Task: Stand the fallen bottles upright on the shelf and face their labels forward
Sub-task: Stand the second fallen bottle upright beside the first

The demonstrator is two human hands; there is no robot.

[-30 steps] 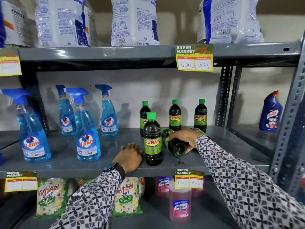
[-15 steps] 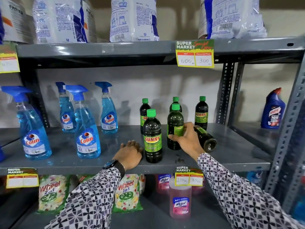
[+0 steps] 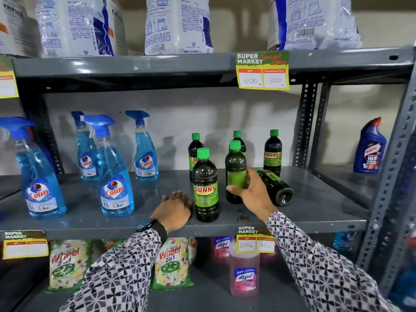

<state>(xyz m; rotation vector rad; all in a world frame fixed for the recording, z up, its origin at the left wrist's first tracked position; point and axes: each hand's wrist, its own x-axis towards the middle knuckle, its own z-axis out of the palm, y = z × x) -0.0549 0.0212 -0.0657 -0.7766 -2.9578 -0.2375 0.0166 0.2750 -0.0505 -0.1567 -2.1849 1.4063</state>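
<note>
Dark Sunny bottles with green caps stand on the grey middle shelf (image 3: 315,212). My right hand (image 3: 249,192) grips one upright bottle (image 3: 235,167) by its lower body; its green label faces me without the brand name showing. Just right of that hand a fallen bottle (image 3: 276,188) lies on its side, base toward me. A front bottle (image 3: 206,188) stands upright with its Sunny label forward. Three more upright bottles stand behind, one of them at the back right (image 3: 272,154). My left hand (image 3: 174,210) rests flat on the shelf beside the front bottle, holding nothing.
Blue Colin spray bottles (image 3: 116,176) stand on the left of the same shelf. White detergent bags (image 3: 177,23) fill the shelf above. Wheel packets (image 3: 171,264) and pink Lizol bottles (image 3: 244,275) sit below. A blue Harpic bottle (image 3: 369,147) stands in the right bay past the upright post.
My right hand lifted a lying bottle and set it upright behind the front bottle. A second fallen bottle now shows beside it. My left hand stayed on the shelf.
</note>
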